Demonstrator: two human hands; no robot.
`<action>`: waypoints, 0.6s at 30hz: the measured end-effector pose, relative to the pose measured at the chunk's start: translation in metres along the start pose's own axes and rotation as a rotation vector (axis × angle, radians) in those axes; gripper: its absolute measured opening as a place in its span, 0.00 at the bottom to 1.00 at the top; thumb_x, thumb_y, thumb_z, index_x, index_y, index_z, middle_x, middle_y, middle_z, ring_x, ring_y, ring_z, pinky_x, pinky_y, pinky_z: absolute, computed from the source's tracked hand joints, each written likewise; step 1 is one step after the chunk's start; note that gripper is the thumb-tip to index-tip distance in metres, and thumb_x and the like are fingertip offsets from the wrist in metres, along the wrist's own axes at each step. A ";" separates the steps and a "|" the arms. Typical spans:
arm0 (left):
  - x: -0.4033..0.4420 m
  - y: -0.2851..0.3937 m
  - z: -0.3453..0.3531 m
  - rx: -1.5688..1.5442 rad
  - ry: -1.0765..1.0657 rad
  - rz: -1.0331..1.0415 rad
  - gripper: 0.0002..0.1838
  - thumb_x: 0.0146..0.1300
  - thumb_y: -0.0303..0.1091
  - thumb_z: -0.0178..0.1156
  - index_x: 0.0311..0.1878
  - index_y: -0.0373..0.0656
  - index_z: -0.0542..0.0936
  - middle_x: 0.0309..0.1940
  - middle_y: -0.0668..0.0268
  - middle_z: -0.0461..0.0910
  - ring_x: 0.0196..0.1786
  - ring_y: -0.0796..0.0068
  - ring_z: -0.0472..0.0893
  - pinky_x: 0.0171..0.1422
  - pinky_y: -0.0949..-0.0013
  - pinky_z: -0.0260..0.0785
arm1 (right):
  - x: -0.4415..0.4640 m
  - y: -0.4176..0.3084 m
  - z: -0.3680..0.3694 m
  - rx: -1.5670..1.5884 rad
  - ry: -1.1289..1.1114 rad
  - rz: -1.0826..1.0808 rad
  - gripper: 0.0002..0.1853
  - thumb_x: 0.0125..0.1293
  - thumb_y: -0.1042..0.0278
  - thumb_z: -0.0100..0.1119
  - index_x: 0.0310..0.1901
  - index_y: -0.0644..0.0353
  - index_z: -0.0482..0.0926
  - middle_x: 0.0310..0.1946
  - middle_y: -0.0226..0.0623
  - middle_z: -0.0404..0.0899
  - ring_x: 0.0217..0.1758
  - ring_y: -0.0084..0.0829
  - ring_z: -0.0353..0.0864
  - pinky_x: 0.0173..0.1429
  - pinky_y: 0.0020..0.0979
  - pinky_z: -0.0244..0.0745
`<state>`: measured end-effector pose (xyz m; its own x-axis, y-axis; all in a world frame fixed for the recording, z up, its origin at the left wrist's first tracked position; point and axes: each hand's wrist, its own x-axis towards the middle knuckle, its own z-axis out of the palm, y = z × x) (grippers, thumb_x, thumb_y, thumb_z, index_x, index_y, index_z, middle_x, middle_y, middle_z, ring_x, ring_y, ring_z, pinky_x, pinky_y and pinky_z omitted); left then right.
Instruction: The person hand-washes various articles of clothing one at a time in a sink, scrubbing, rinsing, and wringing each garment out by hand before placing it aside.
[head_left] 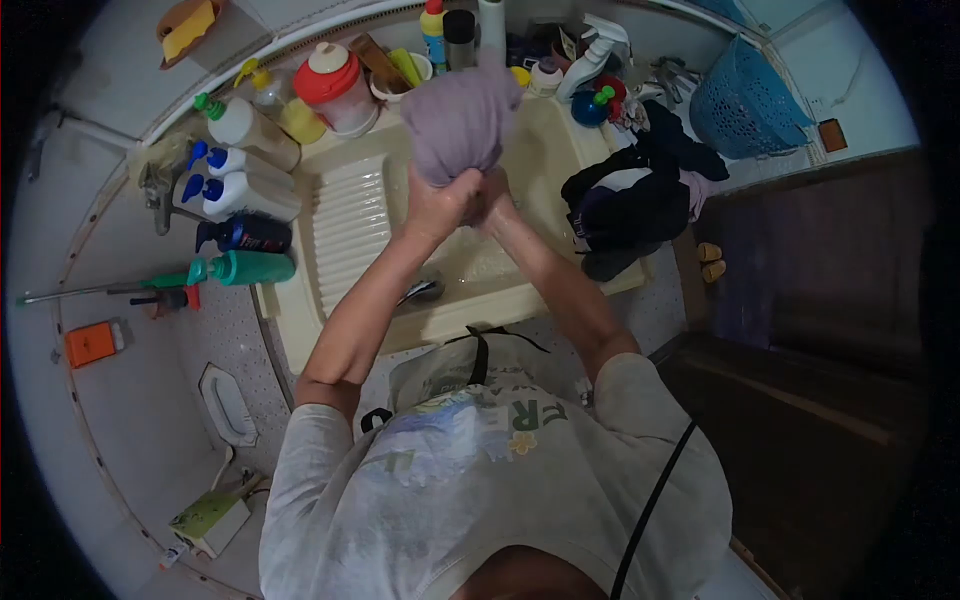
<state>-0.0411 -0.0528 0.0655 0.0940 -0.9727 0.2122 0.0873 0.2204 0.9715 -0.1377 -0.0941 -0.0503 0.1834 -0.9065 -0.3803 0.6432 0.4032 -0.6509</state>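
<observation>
Both my hands grip a bunched mauve cloth [460,122] above the cream sink with a ribbed washboard [350,225] on its left side. Around the cloth's gathered lower end, my left hand [438,205] is closed, its thumb on top. Pressed close beside it, my right hand [490,198] is also closed on the cloth, with its fingers partly hidden. The cloth's upper part bulges out beyond my fists and is slightly blurred. What garment or towel it is, I cannot tell. Below my wrists, a dark shiny rounded object [425,290] lies in the sink.
Dark clothes [630,205] are heaped over the sink's right edge. Several pump bottles [250,195] line the left side. A red-lidded tub [338,90] and a spray bottle [595,55] stand along the back. A blue basket [745,100] is at the back right.
</observation>
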 end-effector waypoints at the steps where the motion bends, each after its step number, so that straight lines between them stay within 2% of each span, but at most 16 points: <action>1: -0.003 0.000 0.001 0.066 -0.082 0.024 0.13 0.43 0.29 0.59 0.34 0.34 0.76 0.26 0.62 0.78 0.31 0.73 0.77 0.36 0.71 0.70 | 0.000 -0.004 0.007 0.104 0.027 0.170 0.11 0.55 0.62 0.60 0.35 0.58 0.74 0.23 0.30 0.71 0.25 0.27 0.74 0.31 0.27 0.71; 2: -0.006 0.000 -0.001 0.132 -0.166 0.049 0.14 0.43 0.31 0.61 0.33 0.33 0.77 0.27 0.58 0.80 0.32 0.71 0.79 0.37 0.70 0.71 | 0.003 -0.007 -0.017 0.436 -0.451 0.360 0.24 0.60 0.65 0.53 0.58 0.61 0.66 0.52 0.38 0.71 0.55 0.35 0.72 0.58 0.36 0.68; 3: -0.007 -0.004 -0.004 0.143 -0.301 -0.207 0.16 0.41 0.32 0.62 0.36 0.36 0.77 0.31 0.55 0.80 0.37 0.65 0.79 0.47 0.65 0.69 | 0.007 0.006 -0.029 0.440 -0.443 0.372 0.24 0.60 0.65 0.53 0.58 0.61 0.66 0.52 0.38 0.71 0.55 0.35 0.72 0.58 0.36 0.68; 4: -0.009 -0.005 -0.004 0.142 -0.295 -0.212 0.16 0.41 0.32 0.62 0.36 0.36 0.77 0.31 0.55 0.80 0.37 0.65 0.79 0.47 0.65 0.69 | 0.005 0.007 -0.028 0.335 -0.415 0.334 0.23 0.60 0.65 0.53 0.57 0.61 0.66 0.51 0.38 0.72 0.54 0.34 0.72 0.57 0.35 0.68; 6: -0.012 -0.006 0.002 0.297 -0.397 0.128 0.18 0.39 0.33 0.62 0.37 0.37 0.77 0.35 0.55 0.79 0.43 0.57 0.76 0.59 0.61 0.61 | 0.003 0.006 -0.026 0.125 -0.356 0.250 0.23 0.59 0.65 0.55 0.56 0.61 0.67 0.49 0.37 0.72 0.53 0.33 0.72 0.55 0.34 0.70; 7: -0.014 -0.008 0.005 0.258 -0.382 0.107 0.18 0.38 0.33 0.63 0.36 0.38 0.78 0.37 0.55 0.78 0.47 0.49 0.70 0.66 0.57 0.51 | 0.001 0.003 -0.023 0.018 -0.329 0.206 0.23 0.59 0.66 0.55 0.56 0.60 0.67 0.49 0.36 0.73 0.52 0.33 0.73 0.53 0.34 0.70; 8: -0.014 -0.010 0.004 0.257 -0.382 0.107 0.18 0.38 0.33 0.63 0.36 0.38 0.78 0.37 0.55 0.78 0.47 0.49 0.70 0.66 0.57 0.51 | -0.001 0.000 -0.019 -0.086 -0.301 0.160 0.23 0.58 0.66 0.56 0.55 0.60 0.67 0.48 0.36 0.73 0.51 0.32 0.73 0.52 0.33 0.71; 10: -0.014 -0.016 0.003 0.279 -0.341 0.069 0.16 0.39 0.32 0.62 0.36 0.39 0.78 0.35 0.57 0.79 0.42 0.55 0.75 0.59 0.60 0.61 | -0.002 -0.008 -0.012 -0.295 -0.243 0.062 0.22 0.58 0.66 0.57 0.54 0.60 0.68 0.46 0.35 0.73 0.50 0.31 0.73 0.50 0.32 0.72; 11: -0.015 -0.021 0.001 0.277 -0.342 0.073 0.16 0.39 0.32 0.62 0.36 0.39 0.78 0.35 0.57 0.79 0.42 0.55 0.75 0.59 0.60 0.61 | -0.004 -0.013 -0.008 -0.400 -0.213 0.011 0.22 0.57 0.66 0.58 0.54 0.60 0.68 0.45 0.35 0.74 0.49 0.30 0.74 0.49 0.31 0.72; 13: -0.018 -0.035 -0.005 0.020 -0.008 -0.108 0.13 0.42 0.30 0.60 0.35 0.37 0.77 0.33 0.61 0.79 0.35 0.66 0.76 0.49 0.67 0.68 | -0.005 -0.023 -0.002 -0.605 -0.148 -0.097 0.22 0.56 0.66 0.59 0.53 0.60 0.69 0.44 0.34 0.74 0.47 0.29 0.74 0.46 0.30 0.74; 14: -0.008 -0.047 -0.011 -0.124 0.146 -0.037 0.11 0.46 0.29 0.58 0.33 0.34 0.77 0.31 0.65 0.78 0.30 0.75 0.74 0.39 0.73 0.69 | -0.005 -0.029 0.001 -0.708 -0.115 -0.154 0.22 0.56 0.66 0.60 0.52 0.59 0.69 0.43 0.34 0.75 0.47 0.29 0.75 0.45 0.30 0.74; 16: 0.004 -0.058 -0.048 -0.004 0.336 -0.154 0.09 0.47 0.29 0.57 0.31 0.34 0.77 0.28 0.66 0.77 0.30 0.75 0.74 0.37 0.71 0.67 | -0.019 -0.051 -0.015 -0.486 -0.521 -0.126 0.30 0.50 0.74 0.62 0.58 0.60 0.66 0.54 0.36 0.69 0.56 0.28 0.69 0.55 0.32 0.70; 17: 0.012 -0.070 -0.064 -0.131 0.486 -0.141 0.08 0.47 0.29 0.57 0.30 0.35 0.77 0.27 0.65 0.76 0.30 0.75 0.74 0.36 0.71 0.67 | -0.031 -0.061 -0.027 -0.304 -0.679 0.026 0.40 0.46 0.78 0.63 0.64 0.61 0.59 0.60 0.37 0.64 0.61 0.28 0.65 0.63 0.32 0.62; 18: 0.019 -0.080 -0.076 -0.260 0.636 -0.126 0.07 0.48 0.29 0.56 0.29 0.35 0.77 0.25 0.65 0.75 0.30 0.74 0.74 0.36 0.71 0.67 | -0.042 -0.070 -0.035 -0.306 -0.683 0.018 0.40 0.46 0.78 0.63 0.64 0.61 0.59 0.60 0.37 0.64 0.61 0.28 0.65 0.63 0.32 0.62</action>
<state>0.0294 -0.0829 -0.0161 0.6228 -0.7783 -0.0805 0.3625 0.1958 0.9112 -0.2165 -0.0800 -0.0122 0.6769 -0.7352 0.0349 0.4181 0.3450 -0.8403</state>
